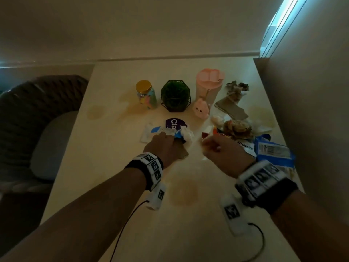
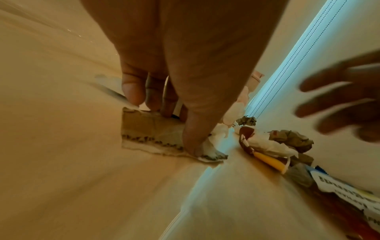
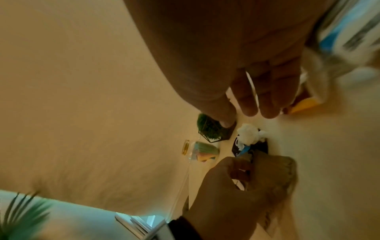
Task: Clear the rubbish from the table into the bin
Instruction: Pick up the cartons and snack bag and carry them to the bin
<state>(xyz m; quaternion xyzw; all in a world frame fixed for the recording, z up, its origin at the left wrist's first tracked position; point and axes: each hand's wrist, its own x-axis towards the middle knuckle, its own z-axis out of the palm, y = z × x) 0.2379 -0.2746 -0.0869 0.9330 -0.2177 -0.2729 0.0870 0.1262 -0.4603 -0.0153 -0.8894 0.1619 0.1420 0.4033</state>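
Observation:
On the cream table (image 1: 113, 167) my left hand (image 1: 167, 143) grips a bundle of rubbish: a torn cardboard piece (image 2: 148, 128), white tissue (image 1: 187, 136) and a blue-and-white wrapper (image 1: 156, 129). A purple round lid (image 1: 174, 122) lies just beyond it. The thumb and fingers of the left hand (image 2: 164, 123) pinch the cardboard. My right hand (image 1: 211, 146) hovers beside it with relaxed fingers (image 3: 248, 107) and holds nothing. To its right lie a red-and-yellow wrapper (image 2: 267, 160), crumpled brown paper (image 1: 238, 127) and blue-and-white packaging (image 1: 273, 150). No bin is in view.
At the back stand a gold-lidded jar (image 1: 146, 95), a green plant in a black wire holder (image 1: 175, 96), a pink tumbler (image 1: 208, 86) and a pink toy (image 1: 201, 108). A wall runs along the table's right edge. A dark chair (image 1: 37, 120) stands at the left.

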